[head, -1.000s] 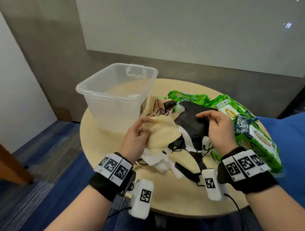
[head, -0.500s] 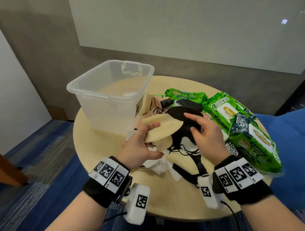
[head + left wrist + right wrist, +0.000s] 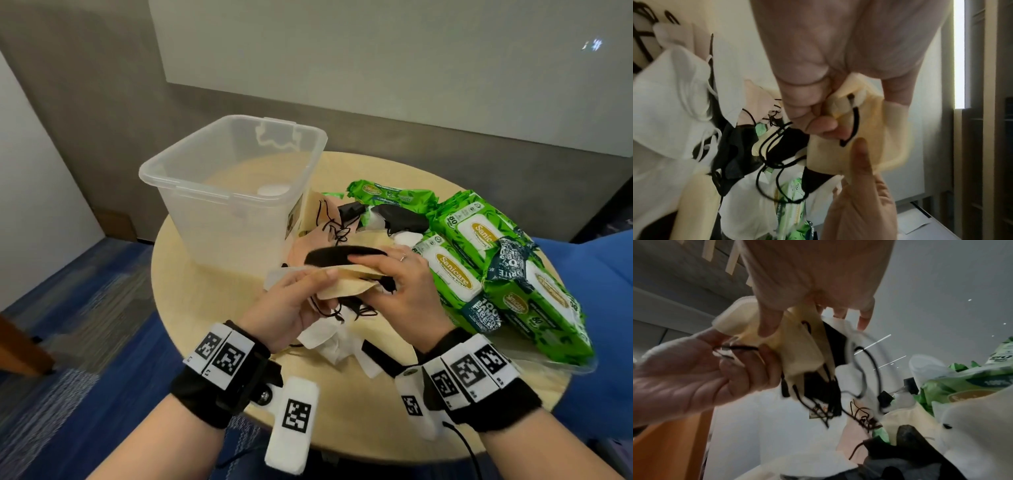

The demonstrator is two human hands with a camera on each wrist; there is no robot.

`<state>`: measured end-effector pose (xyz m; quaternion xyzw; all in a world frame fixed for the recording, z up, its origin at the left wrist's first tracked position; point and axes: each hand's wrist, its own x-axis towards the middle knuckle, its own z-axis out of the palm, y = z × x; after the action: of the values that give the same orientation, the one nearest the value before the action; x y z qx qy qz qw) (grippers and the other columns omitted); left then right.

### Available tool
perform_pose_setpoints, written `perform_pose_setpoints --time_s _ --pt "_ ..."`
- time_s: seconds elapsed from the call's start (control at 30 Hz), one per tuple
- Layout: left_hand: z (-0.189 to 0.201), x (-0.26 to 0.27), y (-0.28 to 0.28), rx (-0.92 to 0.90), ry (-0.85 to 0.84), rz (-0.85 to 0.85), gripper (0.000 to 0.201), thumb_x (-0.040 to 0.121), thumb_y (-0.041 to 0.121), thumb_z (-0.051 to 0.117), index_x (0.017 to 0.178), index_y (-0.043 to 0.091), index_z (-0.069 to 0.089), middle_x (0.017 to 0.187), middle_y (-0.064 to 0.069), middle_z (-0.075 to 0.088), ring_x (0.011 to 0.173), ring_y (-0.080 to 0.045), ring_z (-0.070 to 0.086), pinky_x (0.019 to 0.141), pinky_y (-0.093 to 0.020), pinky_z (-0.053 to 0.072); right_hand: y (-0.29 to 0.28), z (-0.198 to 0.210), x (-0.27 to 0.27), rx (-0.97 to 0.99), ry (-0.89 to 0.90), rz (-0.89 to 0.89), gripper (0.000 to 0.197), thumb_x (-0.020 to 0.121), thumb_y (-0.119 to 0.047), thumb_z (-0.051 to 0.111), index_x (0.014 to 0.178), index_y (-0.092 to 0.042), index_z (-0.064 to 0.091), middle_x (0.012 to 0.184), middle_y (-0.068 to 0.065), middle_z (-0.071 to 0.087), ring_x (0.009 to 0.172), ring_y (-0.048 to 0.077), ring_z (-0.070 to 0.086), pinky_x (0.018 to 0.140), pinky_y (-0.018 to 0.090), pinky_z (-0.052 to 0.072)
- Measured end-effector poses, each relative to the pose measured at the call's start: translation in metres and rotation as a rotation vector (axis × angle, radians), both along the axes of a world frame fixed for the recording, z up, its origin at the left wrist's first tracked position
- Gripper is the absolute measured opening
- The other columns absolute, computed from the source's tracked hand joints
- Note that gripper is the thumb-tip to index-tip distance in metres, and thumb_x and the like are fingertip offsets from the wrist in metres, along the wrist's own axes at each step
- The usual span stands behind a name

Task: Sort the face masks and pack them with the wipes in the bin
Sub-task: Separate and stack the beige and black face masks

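The beige mask (image 3: 346, 286) hangs above the table (image 3: 205, 294), beside the empty bin (image 3: 233, 185); our left hand (image 3: 291, 308) pinches it, and our right hand (image 3: 400, 287) clamps it with a black mask (image 3: 342, 257) stacked on top.

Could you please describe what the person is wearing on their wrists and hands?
Each bare forearm carries a black wristband topped with white tiles printed with black square codes. A white block bearing one such code hangs under each wrist. A thin black cable trails from the right band. The right hand wears a ring. No sleeves show.
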<state>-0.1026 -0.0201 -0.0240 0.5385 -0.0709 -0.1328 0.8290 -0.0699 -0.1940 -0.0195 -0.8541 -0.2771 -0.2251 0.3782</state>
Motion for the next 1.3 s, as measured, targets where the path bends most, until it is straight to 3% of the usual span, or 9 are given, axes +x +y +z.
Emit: perform_pose_setpoints --time_s 0.13,0.2,0.33,0.43,0.57,0.7,1.03,1.23,1.3 --pt "-0.004 0.002 0.007 0.071 -0.017 0.041 0.026 0.070 0.042 0.064 0.082 0.023 0.076 0.077 -0.003 0.055 0.058 -0.008 0.052 0.054 -0.017 0.040 0.002 0.003 0.003 0.131 0.187 0.071 0.037 0.080 -0.045 0.059 0.081 -0.012 0.075 0.067 0.005 0.066 0.069 0.019 0.055 0.067 0.046 0.045" --pt "-0.005 -0.001 0.008 0.200 -0.078 0.022 0.029 0.068 0.045 0.070 0.087 0.023 0.073 0.082 -0.002 0.058 0.068 -0.008 0.053 0.064 -0.019 0.041 0.003 0.001 0.003 0.218 0.336 0.077 0.043 0.080 -0.041 0.059 0.075 -0.001 0.072 0.069 0.024 0.061 0.069 0.034 0.054 0.066 0.051 0.046" --pt "0.001 -0.003 0.000 0.332 -0.120 0.170 0.005 0.080 0.024 0.067 0.081 0.022 0.063 0.074 0.014 0.066 0.063 0.006 0.060 0.059 -0.005 0.042 0.004 0.000 0.008 0.347 0.495 0.093 0.071 0.069 -0.061 0.063 0.064 0.010 0.059 0.068 0.037 0.055 0.059 0.026 0.051 0.061 0.052 0.047" --pt "-0.003 0.005 -0.001 0.386 -0.166 0.354 0.021 0.076 0.047 0.069 0.088 0.030 0.069 0.097 -0.001 0.067 0.088 -0.007 0.064 0.070 -0.018 0.046 0.003 0.000 0.011 0.388 0.550 0.097 0.082 0.065 -0.063 0.069 0.070 0.018 0.056 0.078 0.044 0.053 0.061 0.038 0.056 0.067 0.046 0.048" --pt "0.003 0.008 -0.002 0.325 -0.202 0.451 0.008 0.087 0.013 0.063 0.094 0.015 0.066 0.079 0.000 0.065 0.074 -0.005 0.061 0.064 -0.016 0.048 0.001 0.002 0.012 0.437 0.582 0.090 0.060 0.066 -0.039 0.070 0.065 0.019 0.056 0.071 0.031 0.061 0.065 0.027 0.057 0.073 0.048 0.051" --pt "0.002 0.008 -0.002 0.318 -0.256 0.398 0.046 0.080 -0.005 0.065 0.113 0.025 0.057 0.080 0.001 0.063 0.069 -0.007 0.062 0.065 -0.020 0.053 -0.001 0.006 0.013 0.493 0.607 0.051 0.041 0.063 -0.033 0.070 0.056 0.006 0.059 0.061 0.016 0.059 0.058 0.020 0.056 0.057 0.032 0.048" --pt "0.006 0.009 -0.011 0.278 -0.292 0.492 0.016 0.082 0.003 0.065 0.072 0.013 0.057 0.074 0.002 0.060 0.060 -0.005 0.057 0.053 -0.017 0.046 -0.003 0.007 0.013 0.487 0.575 0.103 0.067 0.069 -0.045 0.063 0.053 0.016 0.042 0.054 0.015 0.040 0.052 0.023 0.035 0.053 0.031 0.032" --pt "-0.005 0.017 0.007 0.326 -0.238 0.775 0.014 0.090 0.008 0.057 0.080 0.017 0.052 0.080 0.002 0.058 0.073 -0.008 0.053 0.070 -0.023 0.046 -0.024 0.011 0.017 0.553 0.494 -0.047 0.059 0.084 -0.038 0.060 0.041 -0.004 0.038 0.044 0.003 0.033 0.043 0.012 0.030 0.047 0.020 0.028" --pt "-0.009 0.020 0.018 0.387 -0.201 0.893 0.011 0.091 0.011 0.057 0.090 0.020 0.050 0.088 -0.006 0.060 0.080 -0.016 0.056 0.078 -0.038 0.049 -0.030 0.012 0.018 0.566 0.493 -0.037 0.076 0.077 -0.056 0.062 0.049 0.011 0.037 0.051 0.009 0.038 0.049 0.017 0.031 0.053 0.023 0.032"
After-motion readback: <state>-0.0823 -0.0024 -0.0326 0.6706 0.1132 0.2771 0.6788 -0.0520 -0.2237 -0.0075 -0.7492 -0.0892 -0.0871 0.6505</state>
